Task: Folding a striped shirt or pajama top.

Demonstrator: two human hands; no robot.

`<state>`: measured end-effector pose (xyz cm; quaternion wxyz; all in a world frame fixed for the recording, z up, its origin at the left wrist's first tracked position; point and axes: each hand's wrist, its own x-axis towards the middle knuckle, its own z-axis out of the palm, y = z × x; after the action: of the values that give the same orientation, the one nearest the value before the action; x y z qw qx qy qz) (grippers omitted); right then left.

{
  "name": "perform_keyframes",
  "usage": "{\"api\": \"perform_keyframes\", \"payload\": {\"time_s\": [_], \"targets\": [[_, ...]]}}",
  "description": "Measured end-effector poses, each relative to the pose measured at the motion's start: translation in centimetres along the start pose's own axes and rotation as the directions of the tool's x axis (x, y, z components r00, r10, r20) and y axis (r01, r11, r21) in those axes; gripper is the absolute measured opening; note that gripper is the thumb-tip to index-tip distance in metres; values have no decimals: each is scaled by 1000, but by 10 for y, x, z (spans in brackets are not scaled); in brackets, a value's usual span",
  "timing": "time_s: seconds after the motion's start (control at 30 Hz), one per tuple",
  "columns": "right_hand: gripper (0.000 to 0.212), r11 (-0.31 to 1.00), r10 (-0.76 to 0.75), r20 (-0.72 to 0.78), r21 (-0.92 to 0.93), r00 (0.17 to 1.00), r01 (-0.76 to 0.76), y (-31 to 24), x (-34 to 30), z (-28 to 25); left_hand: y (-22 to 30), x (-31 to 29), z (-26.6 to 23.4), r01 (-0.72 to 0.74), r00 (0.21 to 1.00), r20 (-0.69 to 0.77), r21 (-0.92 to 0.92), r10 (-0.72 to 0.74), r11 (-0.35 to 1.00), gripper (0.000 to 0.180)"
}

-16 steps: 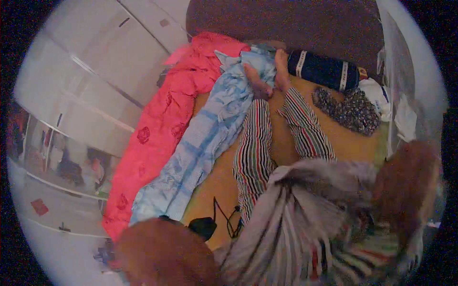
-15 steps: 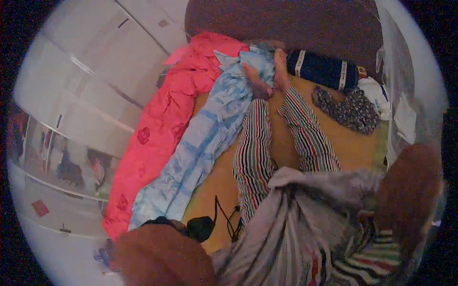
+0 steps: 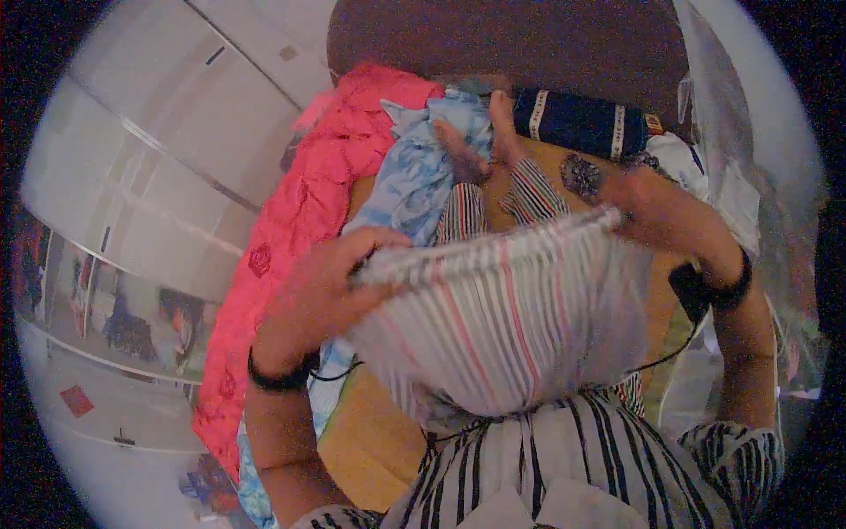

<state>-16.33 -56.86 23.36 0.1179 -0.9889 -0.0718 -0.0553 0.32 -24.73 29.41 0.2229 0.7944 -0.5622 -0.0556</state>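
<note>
The person wears a white top with black vertical stripes (image 3: 564, 458), its short striped sleeves ending above bare forearms. Each wrist carries a thin black band: one on the left hand (image 3: 322, 291), another on the right hand (image 3: 674, 220). Striped trousers (image 3: 493, 207) cover the far legs; the feet are bare.

You are holding up a striped garment (image 3: 507, 326), pale with thin dark lines and a few pink stripes running down it. Its upper edge is stretched nearly level between your left hand (image 3: 322, 286) and your right hand (image 3: 661, 212), each pinching a corner. The cloth hangs below in a rounded, slack sag in front of your chest, raised above the bed (image 3: 379, 441).
</note>
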Motion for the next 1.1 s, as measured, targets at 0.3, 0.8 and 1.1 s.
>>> {"api": "perform_keyframes", "payload": {"time_s": [0.3,0.8,1.1], "targets": [[23,901,-19,-693,-324,721,-288,56,128,-79,-126,86,-79,325,831,-545,638,112,698,44],[27,806,201,-448,582,871,113,5,92,-143,-88,57,-129,-18,836,-541,-186,-87,982,27],[30,544,34,-323,800,946,254,40,87,-116,-102,48,-121,98,925,-274,-498,-263,862,30]]}}
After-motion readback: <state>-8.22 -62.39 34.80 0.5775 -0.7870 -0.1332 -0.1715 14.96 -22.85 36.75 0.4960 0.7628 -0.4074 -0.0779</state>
